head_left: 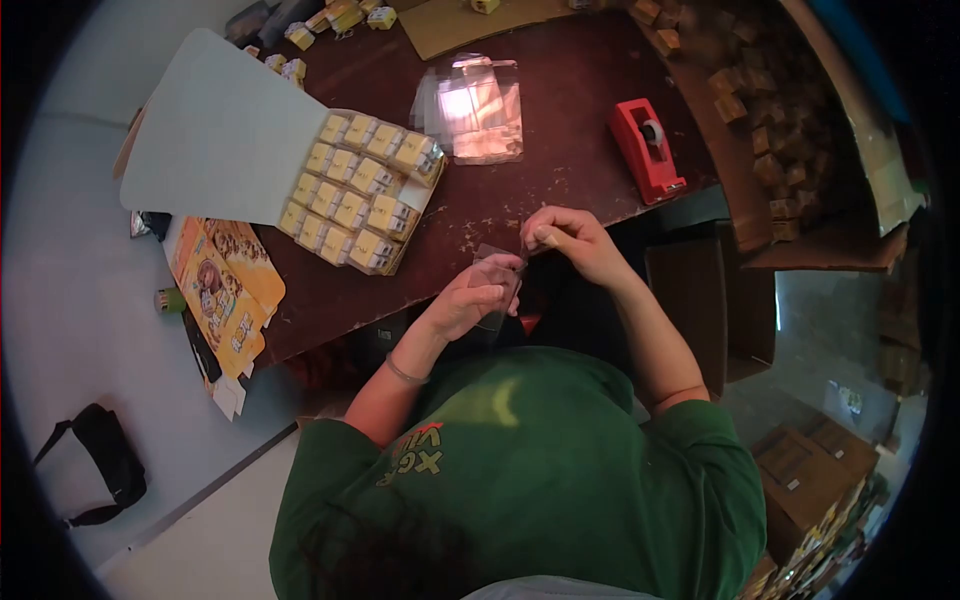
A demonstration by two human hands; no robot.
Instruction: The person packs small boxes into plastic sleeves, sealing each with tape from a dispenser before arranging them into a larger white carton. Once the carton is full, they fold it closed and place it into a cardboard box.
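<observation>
My left hand (468, 302) is closed around a folded piece of clear plastic packaging (492, 318), just off the table's front edge. Its see-through walls make the exact shape hard to tell. Beside its upper right corner, my right hand (578, 243) has thumb and fingertips pinched together; what lies between them is too small to make out. Flat clear plastic sheets (488, 110) lie stacked on the table beyond my hands, reflecting light. To the left of them, an open carton (416, 222) holds rows of small yellow-and-white boxes (350, 210), its white lid (215, 130) folded back.
A red tape dispenser (645, 150) stands on the dark red table (560, 120). Printed orange cardboard (235, 285) lies at the left edge. More small boxes (340, 14) sit at the back. On the right, a large carton (890, 130) contains many small brown boxes (765, 140).
</observation>
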